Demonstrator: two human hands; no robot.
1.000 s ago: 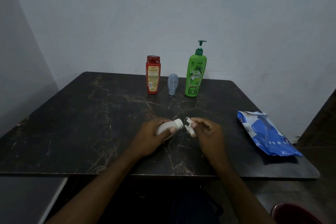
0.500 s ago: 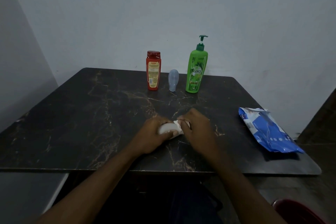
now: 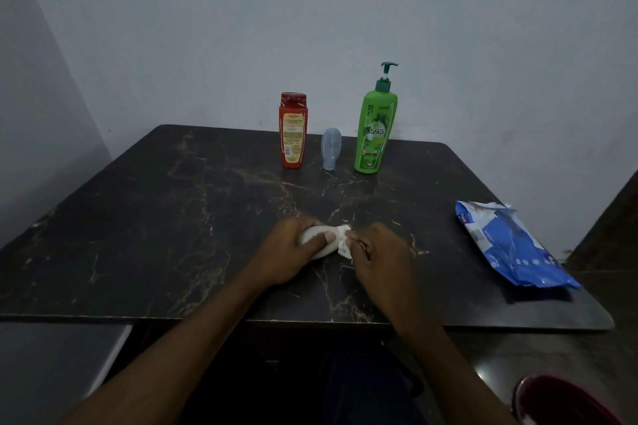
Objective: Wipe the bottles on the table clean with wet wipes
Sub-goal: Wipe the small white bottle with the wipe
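My left hand (image 3: 293, 252) grips a small white bottle (image 3: 316, 235) lying sideways just above the dark marble table (image 3: 155, 235). My right hand (image 3: 379, 252) holds a crumpled white wet wipe (image 3: 344, 241) against the bottle's right end. Most of the bottle is hidden by my fingers. At the back of the table stand a red bottle (image 3: 292, 130), a small grey-blue bottle (image 3: 331, 148) and a tall green pump bottle (image 3: 376, 124).
A blue pack of wet wipes (image 3: 511, 248) lies near the table's right edge. A pale wall rises close behind the bottles. A dark red round object (image 3: 566, 400) sits low at the bottom right, off the table.
My right hand came in from apart, closed the wipe over the bottle's end, and has now slid slightly right so the wipe shows at the bottle's tip.
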